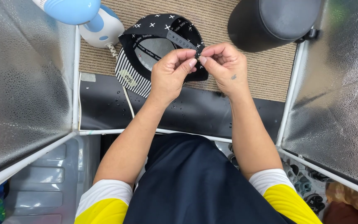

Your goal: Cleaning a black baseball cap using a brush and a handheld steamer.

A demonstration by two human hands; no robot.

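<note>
Head view looks straight down at my two hands meeting just above the middle of the frame. My left hand (170, 74) and my right hand (224, 66) both pinch the end of the cap's grey back strap (180, 40), fingertips nearly touching, each hand closed on that strap. The cap (154, 45) lies upside down on the tan mat (266, 70), its black crown with white crosses turned up and its striped brim (132, 75) pointing toward the lower left.

To do this well, I judge the pegs should be lined up squarely over the holes before pressing, with the thumbs backing the strap from below so it does not buckle, and the cap kept flat on the mat.

My fingers cover the exact spot where the strap ends meet, so I cannot tell whether any peg is seated. A blue and white appliance (88, 18) is cut off at the upper left, and a black cylinder (270, 20) runs out of the top right. Silvery panels (21, 83) block both sides.
</note>
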